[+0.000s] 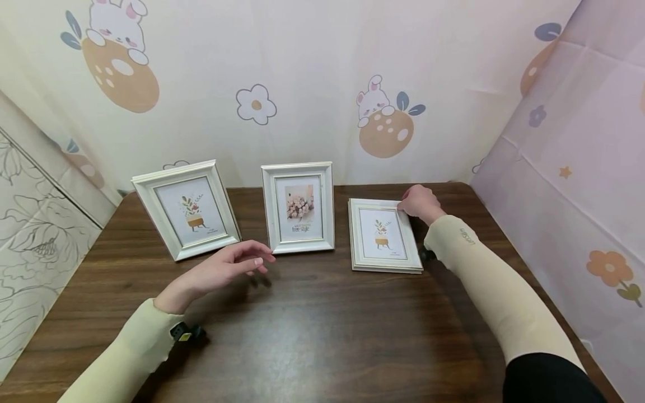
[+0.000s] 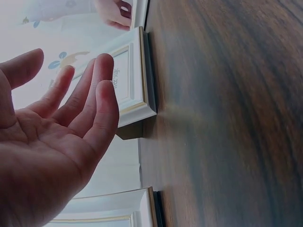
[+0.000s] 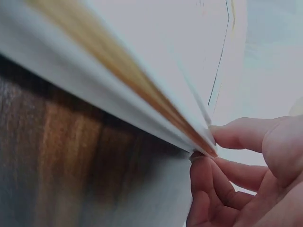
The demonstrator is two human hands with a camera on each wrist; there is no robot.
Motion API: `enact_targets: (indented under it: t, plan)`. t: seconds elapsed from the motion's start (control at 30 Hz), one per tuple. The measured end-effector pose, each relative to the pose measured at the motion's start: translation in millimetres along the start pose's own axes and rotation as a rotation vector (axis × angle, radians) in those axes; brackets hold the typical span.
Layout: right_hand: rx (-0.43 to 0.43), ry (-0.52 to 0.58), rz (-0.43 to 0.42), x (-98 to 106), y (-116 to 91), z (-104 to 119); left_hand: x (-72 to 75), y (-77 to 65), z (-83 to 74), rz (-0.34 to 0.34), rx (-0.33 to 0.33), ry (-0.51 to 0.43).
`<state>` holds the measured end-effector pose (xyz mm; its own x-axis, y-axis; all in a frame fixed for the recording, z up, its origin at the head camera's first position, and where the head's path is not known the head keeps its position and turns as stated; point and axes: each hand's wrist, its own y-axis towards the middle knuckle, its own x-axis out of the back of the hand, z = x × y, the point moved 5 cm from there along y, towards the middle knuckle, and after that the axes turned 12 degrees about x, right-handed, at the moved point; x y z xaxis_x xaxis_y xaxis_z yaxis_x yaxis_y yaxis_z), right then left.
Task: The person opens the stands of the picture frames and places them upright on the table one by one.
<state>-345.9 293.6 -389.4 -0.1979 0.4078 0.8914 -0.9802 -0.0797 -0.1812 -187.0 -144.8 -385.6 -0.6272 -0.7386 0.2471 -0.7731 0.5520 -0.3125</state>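
Observation:
My right hand pinches the far right corner of a white picture frame with a potted-plant print. In the right wrist view, the thumb lies on the face of this frame and curled fingers are under its corner. My left hand hovers over the table with loosely bent fingers, holding nothing. Just behind its fingertips stands the middle white frame, upright with a pink flower picture. Behind the hand on the left, another white potted-plant frame stands angled toward the middle.
All three frames are along the back of a dark brown wooden table. A pale curtain with rabbit prints hangs right behind the table's far edge, and a printed cloth borders the right side.

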Motion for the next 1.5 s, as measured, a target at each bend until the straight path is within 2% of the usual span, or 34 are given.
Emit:
enact_targets:
  t: [0.27,0.67,0.97,1.2,1.5]
  plan:
    - [0.04,-0.069,0.058,1.3,4.9,4.3,0.1,-0.4,4.0,-0.015,0.002,0.023]
    - [0.026,-0.076,0.03,4.5,2.8,4.8,0.1,-2.0,1.8,-0.017,0.01,0.028]
    - [0.02,-0.009,-0.004,10.6,0.9,8.5,1.9,-3.1,4.5,-0.018,0.004,0.034]
    - [0.095,0.029,-0.065,12.8,-8.1,12.6,7.8,-3.7,9.3,-0.026,0.002,0.036]
    - [0.126,0.118,-0.109,21.9,-21.1,14.3,23.1,-6.9,14.8,-0.094,0.033,0.064]
